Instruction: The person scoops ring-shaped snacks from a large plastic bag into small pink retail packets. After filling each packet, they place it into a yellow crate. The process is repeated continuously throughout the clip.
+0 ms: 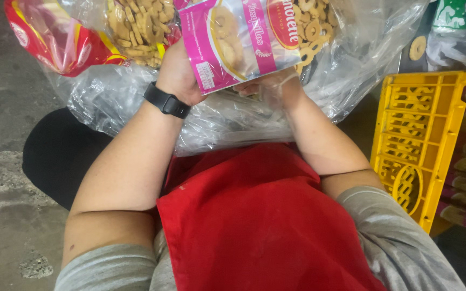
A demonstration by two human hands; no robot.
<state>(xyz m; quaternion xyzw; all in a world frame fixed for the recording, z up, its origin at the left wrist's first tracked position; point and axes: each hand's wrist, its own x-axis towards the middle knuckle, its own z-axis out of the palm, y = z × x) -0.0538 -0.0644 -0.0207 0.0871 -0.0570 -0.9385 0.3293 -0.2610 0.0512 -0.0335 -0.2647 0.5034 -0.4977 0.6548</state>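
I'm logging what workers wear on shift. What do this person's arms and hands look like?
Bare forearms below short grey sleeves. The left hand has a black wristband; the right hand wears a thin clear plastic glove. A red apron covers the front.

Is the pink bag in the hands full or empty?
Full. Ring-shaped biscuits show through the pink bag's clear window, held by the left hand and gloved right hand.

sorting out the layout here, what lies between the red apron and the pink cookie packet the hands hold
In the head view, crumpled clear plastic bagging lies between the red apron and the pink cookie packet, with the left hand and right hand holding the packet.
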